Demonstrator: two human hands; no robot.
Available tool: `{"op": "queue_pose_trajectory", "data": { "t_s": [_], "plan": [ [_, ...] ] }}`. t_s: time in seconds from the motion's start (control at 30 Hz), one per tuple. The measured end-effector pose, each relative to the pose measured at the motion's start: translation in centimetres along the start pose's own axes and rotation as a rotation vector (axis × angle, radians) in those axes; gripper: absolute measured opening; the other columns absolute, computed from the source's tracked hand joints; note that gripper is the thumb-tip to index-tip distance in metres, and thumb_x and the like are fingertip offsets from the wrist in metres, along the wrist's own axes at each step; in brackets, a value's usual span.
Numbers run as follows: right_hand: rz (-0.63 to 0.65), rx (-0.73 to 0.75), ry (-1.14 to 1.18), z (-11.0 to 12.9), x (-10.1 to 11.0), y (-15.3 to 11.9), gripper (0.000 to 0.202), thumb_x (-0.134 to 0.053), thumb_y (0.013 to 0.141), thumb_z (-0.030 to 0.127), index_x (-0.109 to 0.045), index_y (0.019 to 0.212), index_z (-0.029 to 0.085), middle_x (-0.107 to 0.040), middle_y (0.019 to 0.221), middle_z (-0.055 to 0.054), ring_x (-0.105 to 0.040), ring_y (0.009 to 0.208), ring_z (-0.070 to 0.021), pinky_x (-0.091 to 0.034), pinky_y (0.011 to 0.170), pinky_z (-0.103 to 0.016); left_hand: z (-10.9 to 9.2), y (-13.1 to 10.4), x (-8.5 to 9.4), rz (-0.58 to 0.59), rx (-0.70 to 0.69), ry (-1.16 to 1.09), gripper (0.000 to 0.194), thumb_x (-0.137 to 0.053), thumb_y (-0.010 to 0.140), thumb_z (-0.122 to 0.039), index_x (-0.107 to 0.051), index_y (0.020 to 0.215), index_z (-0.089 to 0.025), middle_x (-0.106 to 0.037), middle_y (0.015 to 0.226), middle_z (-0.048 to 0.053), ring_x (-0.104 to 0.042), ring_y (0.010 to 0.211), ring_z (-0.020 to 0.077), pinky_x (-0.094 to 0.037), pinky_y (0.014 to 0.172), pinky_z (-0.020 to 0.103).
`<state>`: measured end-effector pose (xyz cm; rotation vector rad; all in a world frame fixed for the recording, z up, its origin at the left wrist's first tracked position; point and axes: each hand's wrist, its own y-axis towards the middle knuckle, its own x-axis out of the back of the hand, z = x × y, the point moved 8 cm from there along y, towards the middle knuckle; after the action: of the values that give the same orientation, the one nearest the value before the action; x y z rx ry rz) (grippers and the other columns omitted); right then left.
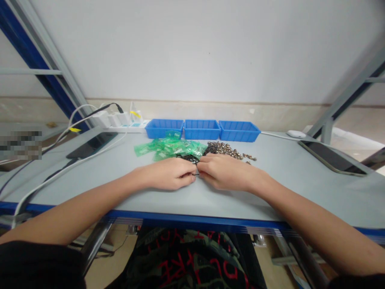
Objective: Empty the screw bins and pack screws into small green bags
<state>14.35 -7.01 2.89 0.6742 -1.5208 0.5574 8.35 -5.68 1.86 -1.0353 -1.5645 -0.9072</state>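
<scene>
L hand (170, 173) & R hand (227, 171) curled, pinching 1 thin blk pc (197, 174) betw. them at bench (186, 202), nr 1 green pkt pile (168, 148), 1 metal pc pile (227, 150), w/ 3 blue bins (202, 133) behind.

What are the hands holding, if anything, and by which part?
A thin black piece shows between the left hand and the right hand, probably pinched; which hand grips it, and where along it, cannot be told.
</scene>
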Motion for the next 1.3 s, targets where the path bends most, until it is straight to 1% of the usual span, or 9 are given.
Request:
{"op": "queue_pose_trajectory", "data": {
  "t_s": [0.27,0.53,0.67,0.83,1.03,1.2,1.3],
  "plan": [
    [-0.028,0.026,0.030,-0.08,0.12,0.19,0.015,-0.043,0.085,0.019,-0.057,0.080,0.016,-0.059,0.080,-0.006,-0.053,0.076,-0.0166,-0.035,0.066,-0.028,0.07,-0.15,0.04,0.024,0.019,-0.019,0.021,-0.039,0.089,-0.026,-0.049,0.072,-0.017,-0.051,0.070,0.001,-0.048,0.066,0.0138,-0.035,0.060,0.025],
    [-0.060,0.013,0.018,-0.06,0.41,0.34,0.012,-0.048,0.081,0.019,-0.058,0.076,0.017,-0.060,0.078,-0.004,-0.052,0.070,-0.0148,-0.030,0.061,-0.027,-0.08,-0.27,0.12,0.048,0.026,-0.044,0.024,-0.035,0.091,-0.027,-0.052,0.078,-0.016,-0.054,0.075,0.002,-0.050,0.069,0.0141,-0.036,0.063,0.026],
    [-0.076,-0.004,0.006,-0.03,0.71,0.30,0.012,-0.049,0.082,0.021,-0.057,0.074,0.016,-0.060,0.079,-0.004,-0.052,0.070,-0.0146,-0.030,0.062,-0.027,0.20,-0.44,0.23,0.066,0.058,-0.018,0.021,-0.037,0.089,-0.025,-0.051,0.078,-0.016,-0.055,0.075,0.002,-0.049,0.068,0.0135,-0.036,0.063,0.025],
    [-0.081,0.007,0.036,0.09,0.56,0.30,0.014,-0.048,0.084,0.025,-0.058,0.079,0.016,-0.060,0.080,-0.004,-0.051,0.071,-0.0145,-0.030,0.063,-0.026,0.31,-0.58,0.30,0.081,0.077,0.005,0.018,-0.038,0.088,-0.024,-0.050,0.077,-0.017,-0.054,0.074,0.002,-0.048,0.066,0.0131,-0.035,0.060,0.024],
    [-0.099,0.060,0.098,0.23,0.38,0.26,0.019,-0.044,0.088,0.026,-0.060,0.085,0.016,-0.059,0.079,-0.004,-0.051,0.073,-0.0143,-0.032,0.066,-0.027,0.26,-0.56,0.25,0.078,0.076,0.007,0.017,-0.038,0.088,-0.024,-0.049,0.077,-0.017,-0.053,0.075,0.002,-0.047,0.066,0.0132,-0.034,0.060,0.024],
    [-0.109,0.088,0.129,0.33,0.31,0.31,0.025,-0.040,0.091,0.029,-0.060,0.084,0.016,-0.057,0.077,-0.004,-0.049,0.071,-0.0138,-0.032,0.067,-0.027,0.34,-0.63,0.22,0.091,0.088,0.021,0.017,-0.039,0.087,-0.025,-0.049,0.076,-0.016,-0.053,0.074,0.002,-0.048,0.066,0.0134,-0.034,0.059,0.025],
    [-0.111,0.092,0.121,0.35,0.28,0.37,0.023,-0.040,0.090,0.026,-0.060,0.084,0.016,-0.057,0.076,-0.004,-0.048,0.071,-0.0139,-0.033,0.067,-0.027,0.36,-0.65,0.29,0.082,0.090,0.014,0.017,-0.039,0.087,-0.024,-0.050,0.076,-0.016,-0.054,0.075,0.002,-0.048,0.066,0.0133,-0.035,0.060,0.025]
  ]
}}
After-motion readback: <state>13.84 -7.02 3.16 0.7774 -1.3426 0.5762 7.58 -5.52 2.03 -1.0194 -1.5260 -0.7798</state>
